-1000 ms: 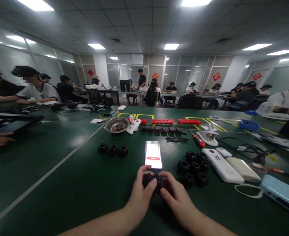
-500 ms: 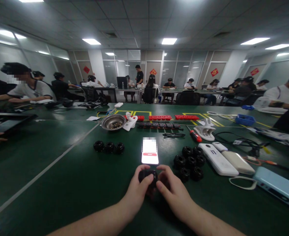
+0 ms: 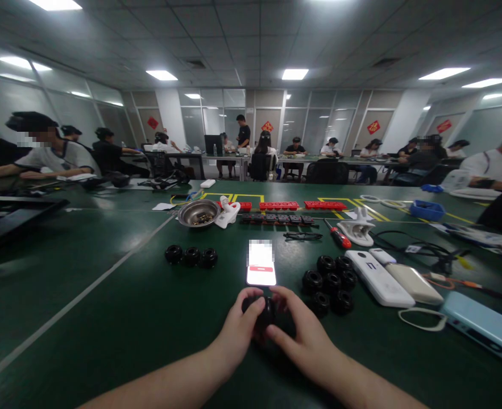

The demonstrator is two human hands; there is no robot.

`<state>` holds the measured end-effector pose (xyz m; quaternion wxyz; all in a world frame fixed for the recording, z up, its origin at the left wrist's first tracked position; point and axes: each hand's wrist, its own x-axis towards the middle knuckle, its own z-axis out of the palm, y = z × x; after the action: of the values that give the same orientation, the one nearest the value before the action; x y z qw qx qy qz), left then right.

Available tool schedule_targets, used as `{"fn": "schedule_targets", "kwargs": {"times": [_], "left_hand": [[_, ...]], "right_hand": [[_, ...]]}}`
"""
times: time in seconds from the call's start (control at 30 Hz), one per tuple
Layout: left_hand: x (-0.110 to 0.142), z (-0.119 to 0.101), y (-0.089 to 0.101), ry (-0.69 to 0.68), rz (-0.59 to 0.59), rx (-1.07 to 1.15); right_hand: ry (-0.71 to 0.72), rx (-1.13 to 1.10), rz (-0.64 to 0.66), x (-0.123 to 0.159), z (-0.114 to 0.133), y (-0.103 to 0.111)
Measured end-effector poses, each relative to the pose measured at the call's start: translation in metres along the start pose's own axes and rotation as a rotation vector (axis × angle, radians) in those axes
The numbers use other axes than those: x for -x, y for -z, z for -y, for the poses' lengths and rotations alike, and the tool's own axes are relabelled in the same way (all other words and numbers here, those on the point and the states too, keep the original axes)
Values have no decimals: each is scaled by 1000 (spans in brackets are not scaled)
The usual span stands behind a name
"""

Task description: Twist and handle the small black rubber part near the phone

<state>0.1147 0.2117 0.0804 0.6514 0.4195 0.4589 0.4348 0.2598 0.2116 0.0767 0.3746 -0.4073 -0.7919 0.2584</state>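
Low over the near middle of the table, my left hand (image 3: 239,321) is closed around a glossy black wheel-like part (image 3: 268,308), thumb across its top. My right hand (image 3: 299,324) curls round its right side, with dark material between thumb and fingers. Whether this is one piece or two pressed together I cannot tell. Just beyond my hands lies a lit phone (image 3: 261,264). Several similar black wheel-like parts (image 3: 331,282) are grouped to the right of it, and three more black round parts (image 3: 191,257) sit in a row to the left.
Farther back are a metal bowl (image 3: 198,215) of small parts, red strips (image 3: 278,205), a black strip (image 3: 276,218) and a red-handled screwdriver (image 3: 340,237). On the right lie a white power bank (image 3: 378,278), a light-blue device (image 3: 485,324) and cables. Other people sit around.
My right hand has moved in from slightly apart and closed on the right side of the black part. My left hand keeps its hold. The view has shifted slightly.
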Motion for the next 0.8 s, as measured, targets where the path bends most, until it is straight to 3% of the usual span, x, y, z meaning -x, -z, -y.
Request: {"fn": "schedule_targets", "kwargs": {"times": [0.17,0.23,0.47,0.57,0.7,0.8], "left_hand": [[4,1,3,-35,13,93],[3,1,4,-33,30,106],[-4,3,2,27,18,-20],[-2,2,2,-5,17,22],[5,0,4,-31,44,68],[4,1,5,-28,63,70]], "right_hand": [[-208,-4,51,-2,-5,-3],[-183,30,62,-2,-4,-3],[110,113,17,0,0,2],[43,129,-22,1,0,0],[-129,132,24,0,0,-2],[-112,116,34,-2,1,0]]}}
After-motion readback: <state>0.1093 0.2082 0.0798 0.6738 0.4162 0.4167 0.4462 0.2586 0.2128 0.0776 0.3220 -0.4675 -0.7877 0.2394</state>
